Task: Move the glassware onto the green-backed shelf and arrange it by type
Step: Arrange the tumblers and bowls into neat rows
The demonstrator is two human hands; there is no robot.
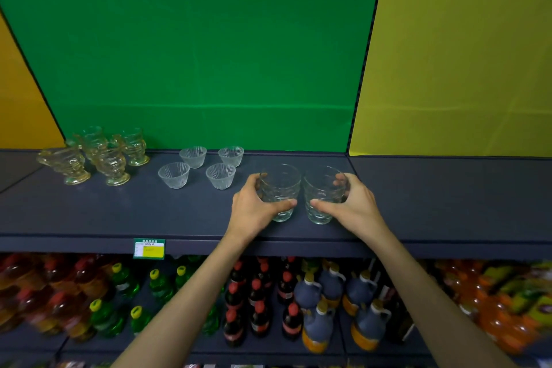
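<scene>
Your left hand [254,206] grips one clear tumbler [279,188], thumb curled across its near side and fingers wrapped round the far side. Your right hand [355,203] grips a second clear tumbler [321,191] the same way, mirrored. The two tumblers stand upright, just beside each other, on the dark shelf [119,212] under the green backing [194,54], towards the right end of that section and nearer the front edge than the back. Whether their bases fully rest on the shelf you cannot tell.

To the left of the tumblers, four small ribbed glass bowls [221,175] sit upright in a loose two-by-two block, two near the back edge and two in front of them, all apart from one another. Further left, near the back left corner, the amber footed glasses [110,164] are grouped close together; one at the far left leans over.

A green and yellow price tag [148,248] hangs on the shelf's front edge, left of your left forearm. Below it, the lower shelf holds red-capped dark bottles [260,299], yellow-capped green bottles [134,287] and dark jugs [316,326] with handles. A yellow panel [463,54] backs the next section to the right.
</scene>
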